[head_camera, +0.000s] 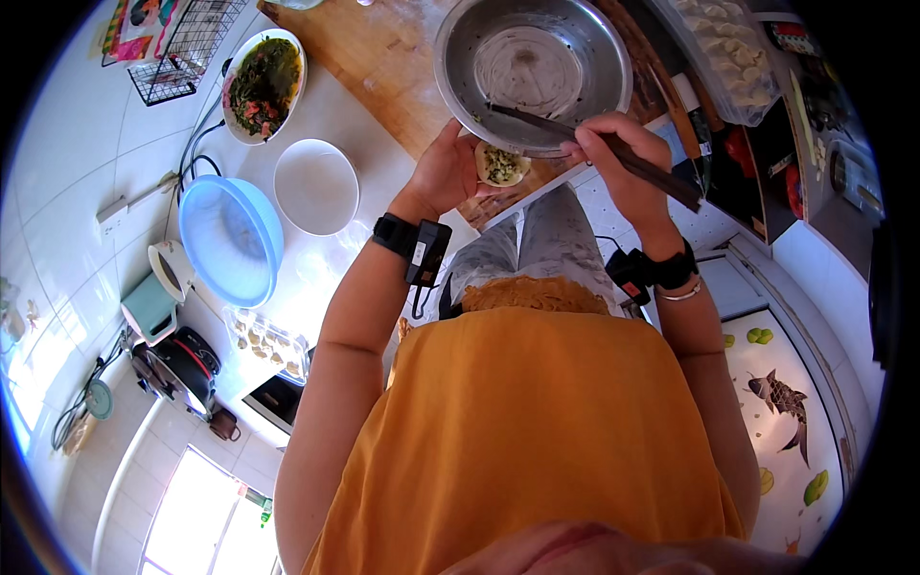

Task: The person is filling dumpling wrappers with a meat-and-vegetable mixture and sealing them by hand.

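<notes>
My left hand (pixel 449 167) holds a round dough wrapper (pixel 502 165) topped with chopped green and pale filling, just below the rim of a large stainless steel bowl (pixel 532 136). In my right hand (pixel 624 154) are dark chopsticks (pixel 650 177), their tips reaching into the bowl. Only a thin smear and a few green bits of filling show inside it. The bowl stands on a floury wooden board (pixel 359 54), and its near rim lies between my two hands.
To the left are a plate of cooked greens (pixel 263 86), a white bowl (pixel 316 187), a light blue basin (pixel 231 241) and a clear tray of small pieces (pixel 267 343). A plastic container of dumplings (pixel 726 54) is at the upper right. The counter edge faces my legs.
</notes>
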{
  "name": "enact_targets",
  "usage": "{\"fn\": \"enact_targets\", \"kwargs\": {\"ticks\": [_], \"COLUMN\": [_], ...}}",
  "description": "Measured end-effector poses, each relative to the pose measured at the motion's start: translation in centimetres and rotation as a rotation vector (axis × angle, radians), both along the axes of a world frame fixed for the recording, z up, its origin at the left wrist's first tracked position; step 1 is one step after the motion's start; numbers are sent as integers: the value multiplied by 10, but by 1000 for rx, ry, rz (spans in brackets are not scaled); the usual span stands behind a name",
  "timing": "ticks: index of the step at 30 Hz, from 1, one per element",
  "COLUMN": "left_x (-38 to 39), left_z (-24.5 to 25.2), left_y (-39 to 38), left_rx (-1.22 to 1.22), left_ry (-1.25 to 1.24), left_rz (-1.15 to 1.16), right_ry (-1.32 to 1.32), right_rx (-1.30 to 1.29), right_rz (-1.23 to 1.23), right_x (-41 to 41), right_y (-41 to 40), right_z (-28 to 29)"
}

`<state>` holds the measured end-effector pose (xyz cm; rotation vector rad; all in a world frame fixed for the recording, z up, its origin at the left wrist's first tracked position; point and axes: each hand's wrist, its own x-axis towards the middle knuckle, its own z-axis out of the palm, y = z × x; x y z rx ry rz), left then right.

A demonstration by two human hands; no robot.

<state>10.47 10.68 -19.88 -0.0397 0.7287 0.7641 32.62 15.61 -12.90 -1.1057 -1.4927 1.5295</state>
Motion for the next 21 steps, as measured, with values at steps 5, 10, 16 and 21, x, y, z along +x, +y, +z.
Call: {"fn": "enact_targets", "kwargs": {"ticks": [5,10,16,21], "left_x": [-1,-1,-1,-18], "left_z": [0,5,2,-1], "left_y": [1,1,1,2], "left_rx": [-3,8,4,9], "left_ry": [-1,22,62,56], "left_rz": [7,3,-17,-17], "right_ry": [-29,-84,-69,-69], "right_rx": [125,267,302,297], "right_rz": [45,76,-4,-11], "right_x": [-6,5,1,0], "right_y": [-6,-21,-21,-35], "right_z": [-10,4,-11,-13]}}
